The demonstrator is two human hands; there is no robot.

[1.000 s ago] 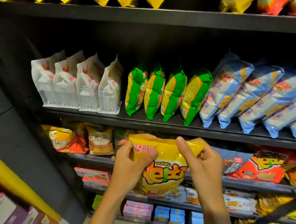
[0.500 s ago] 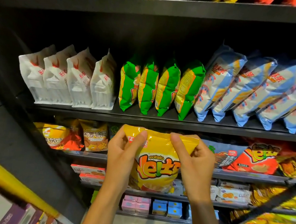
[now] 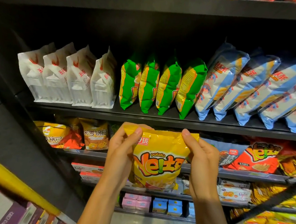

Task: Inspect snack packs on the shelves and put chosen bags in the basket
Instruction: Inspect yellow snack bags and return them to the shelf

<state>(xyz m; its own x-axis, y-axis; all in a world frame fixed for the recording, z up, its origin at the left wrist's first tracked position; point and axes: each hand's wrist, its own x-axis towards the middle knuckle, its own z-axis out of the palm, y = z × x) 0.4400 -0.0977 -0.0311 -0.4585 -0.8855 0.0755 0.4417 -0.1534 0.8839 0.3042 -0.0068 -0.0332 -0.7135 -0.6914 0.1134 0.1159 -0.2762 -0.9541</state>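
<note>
glossy yellow foil potato-snack bag [image 3: 157, 159], held upright at lower centre of the frame, printed face toward the camera, long axis vertical. left hand [image 3: 119, 154] pinches the upper left corner of the crimped top seam, thumb in front, other fingers curled behind; right hand [image 3: 202, 162] pinches the upper right corner likewise. the bag hangs between and below the thumbs, equally near both hands. its film is thin, crinkled and puffed with air, likely slippery. behind it, black metal shelves [image 3: 161, 120] carry white gusseted pouches [image 3: 65, 78], green pillow bags [image 3: 160, 87] and blue-and-white bags [image 3: 254, 91]. no basket is in view, so the drop direction cannot be told.
</note>
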